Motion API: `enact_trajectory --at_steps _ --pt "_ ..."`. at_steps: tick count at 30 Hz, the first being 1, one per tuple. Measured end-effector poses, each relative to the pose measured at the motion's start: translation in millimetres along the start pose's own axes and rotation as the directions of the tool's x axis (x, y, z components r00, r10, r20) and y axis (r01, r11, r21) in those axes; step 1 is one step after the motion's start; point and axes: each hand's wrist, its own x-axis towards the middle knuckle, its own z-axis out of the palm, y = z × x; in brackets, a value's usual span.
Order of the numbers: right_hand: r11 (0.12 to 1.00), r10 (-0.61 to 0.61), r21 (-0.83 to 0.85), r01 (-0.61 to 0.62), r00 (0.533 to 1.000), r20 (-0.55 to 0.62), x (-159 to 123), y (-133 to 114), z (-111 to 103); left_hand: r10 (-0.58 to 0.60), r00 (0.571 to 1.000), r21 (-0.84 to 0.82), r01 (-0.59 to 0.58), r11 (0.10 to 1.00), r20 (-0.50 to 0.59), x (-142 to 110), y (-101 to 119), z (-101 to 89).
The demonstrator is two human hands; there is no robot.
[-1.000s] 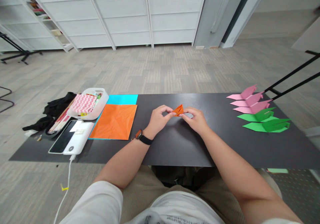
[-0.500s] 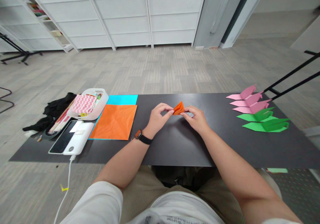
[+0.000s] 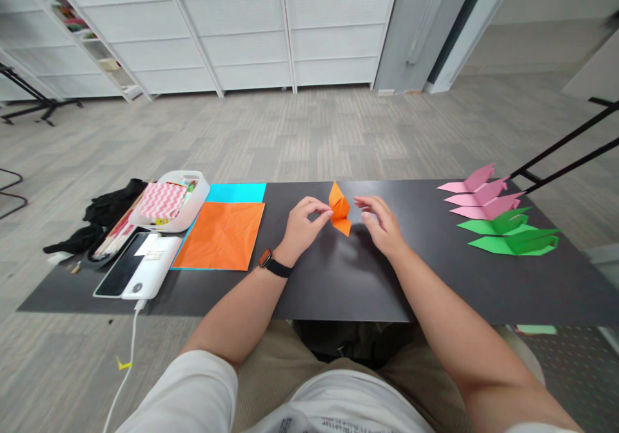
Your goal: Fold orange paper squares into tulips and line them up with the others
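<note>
Between my hands is a small orange origami bird [image 3: 340,208], its two wings spread toward the far and near sides. My left hand [image 3: 305,224] pinches it by its left end between thumb and fingertips, above the dark table [image 3: 333,284]. Just right of the bird, my right hand [image 3: 381,226] is off the paper, fingers apart and holding nothing. Pink folded paper birds [image 3: 486,194] and green folded paper birds [image 3: 515,244] stand in a row at the table's right. To the left lies a stack of orange paper sheets [image 3: 220,236] over cyan sheets [image 3: 238,192].
Left of the paper lie a white power bank [image 3: 151,268] with a cable, a phone [image 3: 118,270], a white plastic box [image 3: 196,202] holding a pink zigzag packet, and black cloth [image 3: 113,202]. White cabinets [image 3: 251,26] stand beyond the floor.
The orange bird's wings have opened out from a folded shape into a spread one. My right hand has let go of it and moved slightly right; my left hand keeps its pinch.
</note>
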Motion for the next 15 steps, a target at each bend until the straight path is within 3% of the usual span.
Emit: enact_trajectory --at_steps 4,10,15 --pt "0.993 -0.016 -0.120 0.015 1.000 -0.005 0 7 4 0.019 0.998 -0.014 -0.018 1.000 0.062 -1 0 1.8" --pt "0.956 0.027 -0.292 0.017 0.989 0.148 -6 24 10 -0.017 0.992 -0.010 0.018 1.000 0.128 -3 -3 7.0" --pt "0.949 0.043 -0.313 0.016 0.983 0.181 -8 30 9 0.011 0.981 0.041 -0.020 0.999 0.195 -4 -8 6.4"
